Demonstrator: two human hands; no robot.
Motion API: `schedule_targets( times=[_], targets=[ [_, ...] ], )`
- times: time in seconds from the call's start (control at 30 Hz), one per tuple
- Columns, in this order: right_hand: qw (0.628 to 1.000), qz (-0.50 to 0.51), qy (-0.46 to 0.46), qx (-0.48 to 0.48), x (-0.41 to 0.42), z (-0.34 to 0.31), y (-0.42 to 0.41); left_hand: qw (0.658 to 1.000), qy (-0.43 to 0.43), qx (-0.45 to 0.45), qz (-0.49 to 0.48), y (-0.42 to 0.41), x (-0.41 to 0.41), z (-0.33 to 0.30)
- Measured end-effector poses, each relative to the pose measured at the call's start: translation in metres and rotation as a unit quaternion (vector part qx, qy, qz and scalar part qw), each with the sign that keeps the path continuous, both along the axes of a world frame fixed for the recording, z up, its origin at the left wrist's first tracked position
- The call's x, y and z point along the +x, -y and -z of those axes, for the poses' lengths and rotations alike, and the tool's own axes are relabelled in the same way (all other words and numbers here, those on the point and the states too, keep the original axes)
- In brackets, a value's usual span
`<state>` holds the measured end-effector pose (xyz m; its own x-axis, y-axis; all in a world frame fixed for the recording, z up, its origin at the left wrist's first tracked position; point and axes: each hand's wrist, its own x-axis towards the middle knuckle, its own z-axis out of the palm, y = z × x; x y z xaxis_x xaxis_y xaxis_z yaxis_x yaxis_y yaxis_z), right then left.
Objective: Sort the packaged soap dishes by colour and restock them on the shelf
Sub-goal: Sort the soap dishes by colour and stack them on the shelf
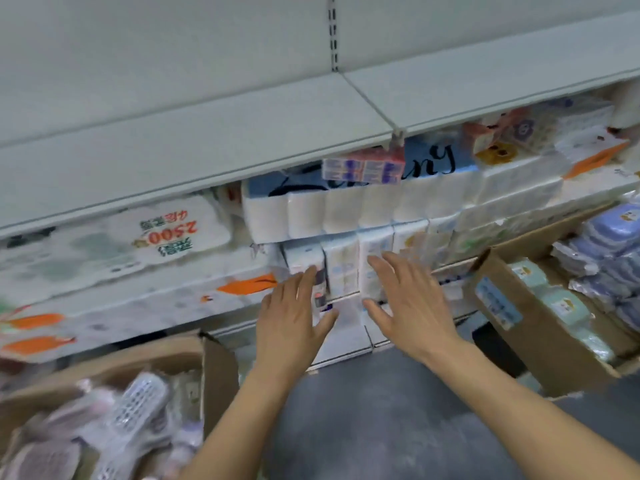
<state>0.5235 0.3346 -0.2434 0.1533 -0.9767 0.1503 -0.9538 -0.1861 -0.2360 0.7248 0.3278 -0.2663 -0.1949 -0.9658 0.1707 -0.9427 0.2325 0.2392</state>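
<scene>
Packaged soap dishes in pale pink and white (138, 407) fill an open cardboard box (214, 368) at the lower left. A second cardboard box (540, 327) at the right holds mint green packaged dishes (561, 306), with blue-lilac ones (613, 233) stacked behind. My left hand (294, 317) and my right hand (408, 303) reach forward with straight, spread fingers and hold nothing. Both are in front of the white tissue packs (349, 268) on the lower shelf, between the two boxes. The picture is blurred.
A grey metal shelf board (207, 147) runs above, bare on top. Under it lie white tissue and toilet-roll packs (363, 209) and a pack with red print (166, 230) at left. The floor (363, 410) between the boxes is dark grey.
</scene>
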Motion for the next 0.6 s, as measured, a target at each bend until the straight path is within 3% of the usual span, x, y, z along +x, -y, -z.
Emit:
schedule_targets(
  times=[0.3,0.47,0.6],
  targets=[
    [0.988,-0.145,0.033,0.033,0.233,0.042,-0.020,0.985,-0.021,0.096,-0.145,-0.087,0.221,0.048],
    [0.978,-0.175,0.059,0.098,0.345,0.087,-0.044,0.965,0.000,0.179,-0.193,-0.139,0.346,0.081],
    [0.964,-0.168,0.016,0.208,0.396,0.125,-0.053,0.947,-0.004,0.237,-0.219,-0.164,0.423,0.118]
  ],
)
